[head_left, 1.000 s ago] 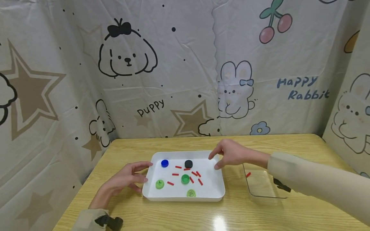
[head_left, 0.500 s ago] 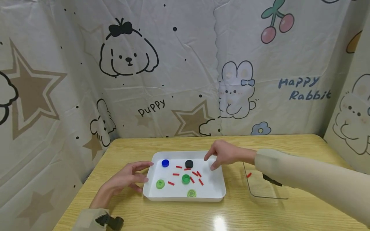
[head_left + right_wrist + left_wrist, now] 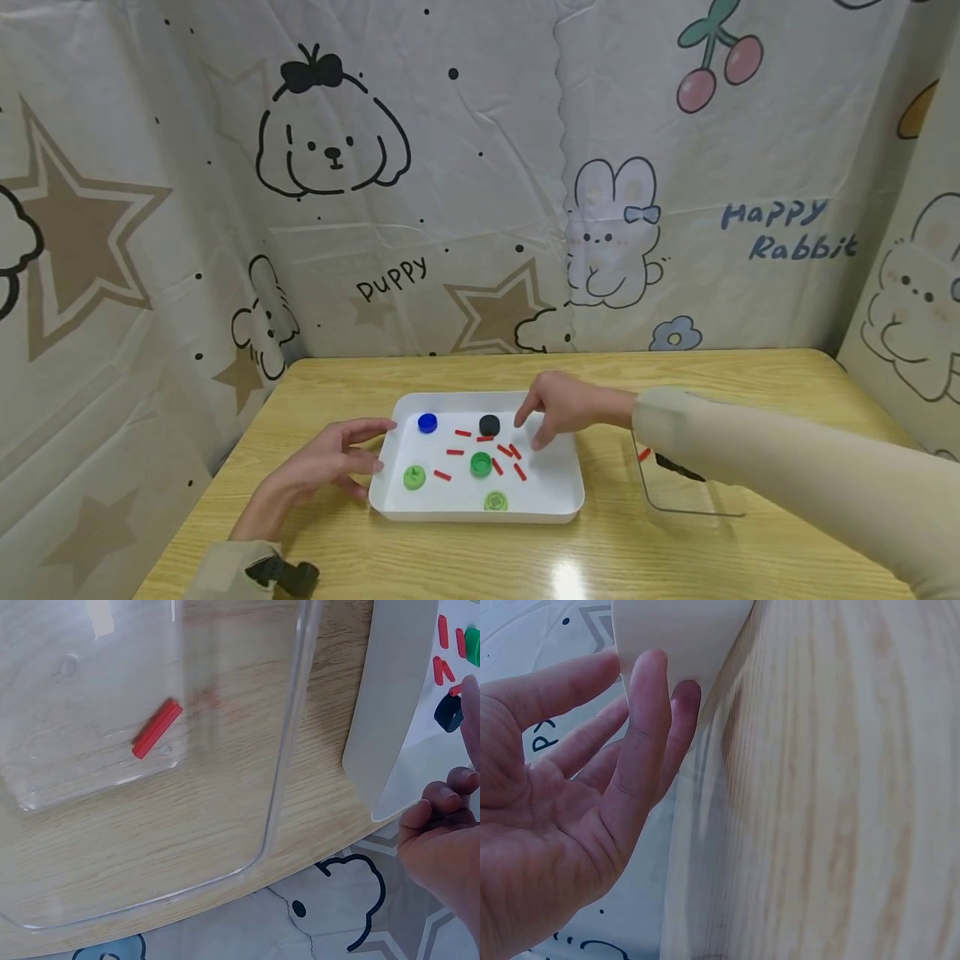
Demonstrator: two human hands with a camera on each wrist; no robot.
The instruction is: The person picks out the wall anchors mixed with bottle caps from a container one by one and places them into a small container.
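A white tray (image 3: 435, 516) holds several short red sticks (image 3: 455, 452), a black bottle cap (image 3: 489, 425), a blue cap (image 3: 427, 423) and a green cap (image 3: 482, 465). Two light green round pieces (image 3: 414, 477) lie there too. My left hand (image 3: 330, 462) touches the tray's left side with loosely bent fingers; the left wrist view shows the fingertips against its outer wall (image 3: 679, 634). Over the tray's right part hovers my right hand (image 3: 562, 404), index finger and thumb apart, nothing between them. Its fingertips are just right of the black cap and the sticks.
To the right of the tray stands a clear plastic box (image 3: 697, 514) with one red stick (image 3: 157, 729) in it; my right forearm passes over it. The wooden table (image 3: 435, 562) ends at a printed cloth (image 3: 495, 125) behind.
My right hand has moved left, from the tray's right rim to over the inside near the sticks. The left hand has stayed at the tray's side.
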